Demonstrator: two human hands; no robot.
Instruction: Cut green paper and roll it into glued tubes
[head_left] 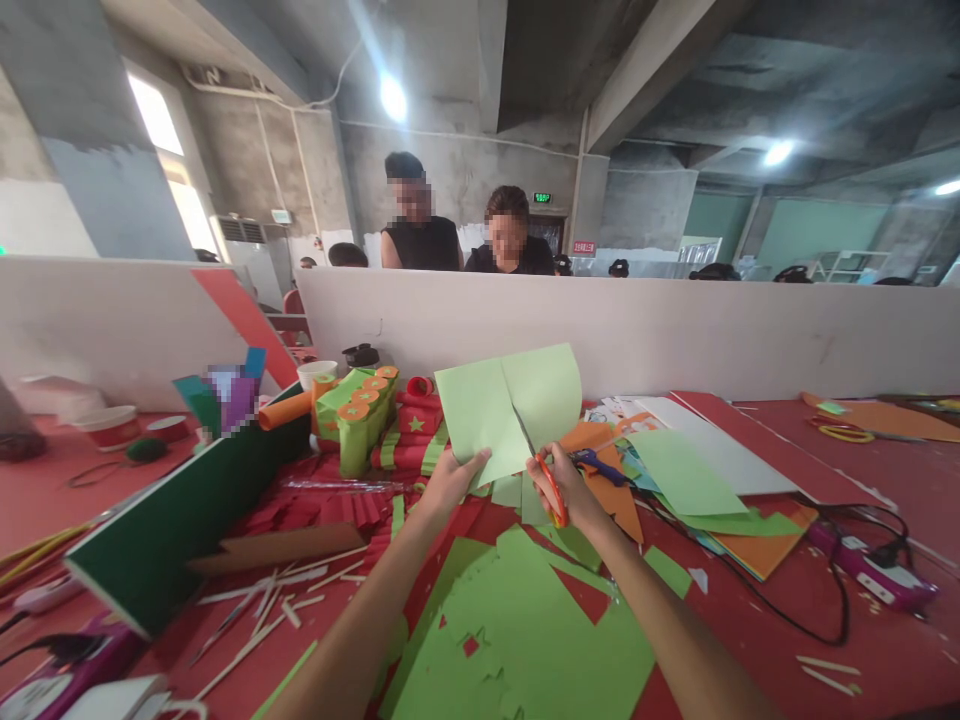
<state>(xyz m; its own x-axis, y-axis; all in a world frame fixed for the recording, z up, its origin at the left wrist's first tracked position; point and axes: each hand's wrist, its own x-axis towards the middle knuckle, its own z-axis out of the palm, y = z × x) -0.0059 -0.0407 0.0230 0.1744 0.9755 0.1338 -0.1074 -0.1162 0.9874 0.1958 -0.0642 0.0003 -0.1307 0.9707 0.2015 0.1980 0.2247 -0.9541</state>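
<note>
A light green sheet of paper (476, 405) is raised above the table, with a cut running part of the way up its middle. My left hand (459, 474) pinches the sheet's lower left edge. In my right hand (561, 490) is a pair of scissors (551, 488) with orange handles; the fingers wrap round the loops and the blades lie in the cut. Below my arms, green sheets (525, 620) with star-shaped cutouts lie on the red table. A blue-handled tool (600, 466), perhaps a glue gun, rests just right of my right hand.
Red and green paper rolls (409, 450) stand left of the sheet, beside a dark green board (187, 520). Wooden sticks (262, 610) lie scattered at left. At right are more paper sheets (682, 470) and a purple power strip (870, 570). Two people stand behind the white partition (675, 330).
</note>
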